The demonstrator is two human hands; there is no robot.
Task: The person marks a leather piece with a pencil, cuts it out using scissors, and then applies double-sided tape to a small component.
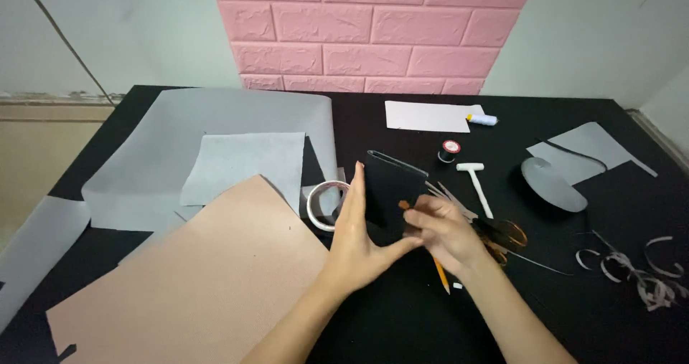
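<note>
Left hand [357, 238] and right hand [441, 229] are both clamping a folded black rectangular paper piece [387, 192] above the black table [574, 306], beside a white tape roll [321, 205].

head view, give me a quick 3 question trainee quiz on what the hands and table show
1. True or false: both hands touch the black folded piece.
2. Which lies right of the right hand? A) tape roll B) scissors C) pink sheet
3. What white T-shaped thing lies beyond the right hand?

Key
1. True: the left hand braces its left edge, the right hand works at its front.
2. B: scissors; the tape roll and pink sheet lie left.
3. A small white tool.
</note>
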